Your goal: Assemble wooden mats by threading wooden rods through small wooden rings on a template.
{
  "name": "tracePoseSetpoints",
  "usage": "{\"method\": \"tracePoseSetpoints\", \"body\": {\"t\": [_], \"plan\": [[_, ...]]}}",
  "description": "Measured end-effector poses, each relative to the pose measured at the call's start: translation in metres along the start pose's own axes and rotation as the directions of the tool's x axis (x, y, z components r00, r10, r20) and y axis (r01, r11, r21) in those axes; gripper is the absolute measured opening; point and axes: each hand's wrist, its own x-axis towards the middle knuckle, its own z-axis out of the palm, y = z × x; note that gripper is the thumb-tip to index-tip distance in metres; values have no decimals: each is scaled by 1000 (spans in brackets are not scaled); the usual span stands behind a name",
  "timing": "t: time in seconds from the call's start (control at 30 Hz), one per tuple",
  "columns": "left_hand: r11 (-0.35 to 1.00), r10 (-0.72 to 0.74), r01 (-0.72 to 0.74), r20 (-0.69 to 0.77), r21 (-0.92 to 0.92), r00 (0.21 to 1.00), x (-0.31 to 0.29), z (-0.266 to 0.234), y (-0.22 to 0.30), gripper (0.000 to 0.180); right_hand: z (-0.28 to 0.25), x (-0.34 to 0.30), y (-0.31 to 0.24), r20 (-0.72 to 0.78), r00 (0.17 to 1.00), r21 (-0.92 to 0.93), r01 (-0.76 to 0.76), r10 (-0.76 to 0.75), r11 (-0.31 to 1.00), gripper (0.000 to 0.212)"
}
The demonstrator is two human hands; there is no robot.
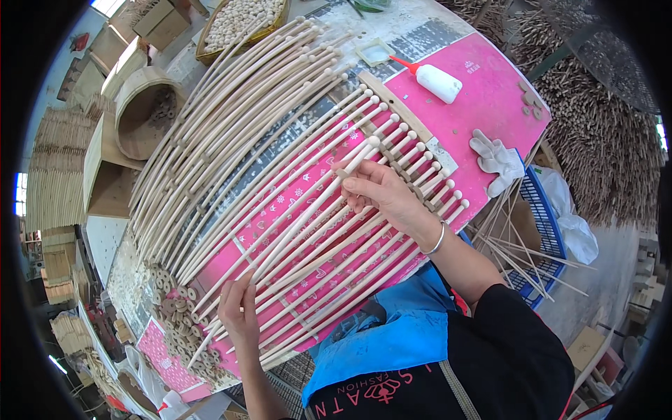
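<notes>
Right hand (378,192) pinches the top part of one long wooden stick (308,217), just below its round ball end. Left hand (240,311) pinches the bottom end of what looks like the same stick, with its fingers closed around it. So both hands are grasping, one at each end.

The stick lies slanted on the pink mat (483,98) that covers the counter. Its long line runs from the left hand, low and near the person, up to the right hand, farther away. The ball end points toward the white glue bottle (437,80), and the right hand is the nearer hand to that bottle.

Many more sticks lie side by side on the mat, spread like a fan on both sides of the held stick. A white glove (498,159) rests on the mat below the glue bottle. Small wooden rings (183,329) sit in a pile left of the left hand.
</notes>
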Motion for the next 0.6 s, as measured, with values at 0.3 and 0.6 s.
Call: {"method": "tracePoseSetpoints", "body": {"t": [0.3, 0.6], "plan": [[999, 48, -48, 6, -11, 999, 31, 17, -9, 21, -18, 6, -25, -178, 983, -462, -119, 39, 879, 36], [989, 139, -140, -24, -41, 990, 93, 70, -27, 20, -71, 2, -46, -259, 954, -564, -22, -151, 825, 28]]}}
